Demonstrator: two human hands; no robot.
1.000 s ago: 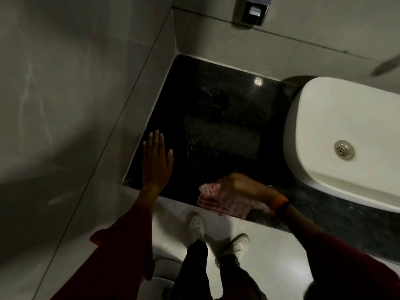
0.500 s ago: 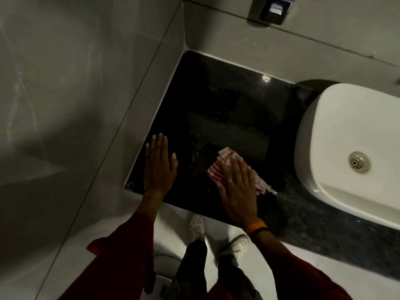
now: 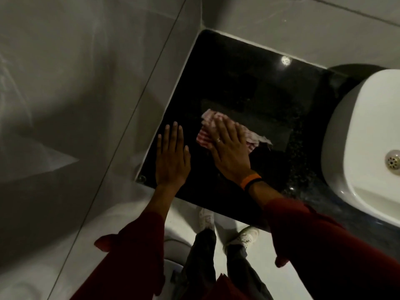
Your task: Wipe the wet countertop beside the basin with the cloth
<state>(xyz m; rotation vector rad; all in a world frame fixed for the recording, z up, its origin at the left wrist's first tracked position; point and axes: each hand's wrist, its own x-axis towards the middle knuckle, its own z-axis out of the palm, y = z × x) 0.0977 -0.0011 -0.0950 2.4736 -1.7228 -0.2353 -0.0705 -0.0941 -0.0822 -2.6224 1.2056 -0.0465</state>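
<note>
The left hand lies flat, palm down, fingers straight and close together, holding nothing, near the left edge of the glossy black stone table. Just to its right, the right hand presses flat on the crumpled pink-and-white striped cloth, fingers slightly spread over it, not curled around it. The cloth sits mid-table, its long axis running from far left to near right, a frayed end pointing right towards the white ceramic basin. Grey tiled walls enclose the far-left corner.
</note>
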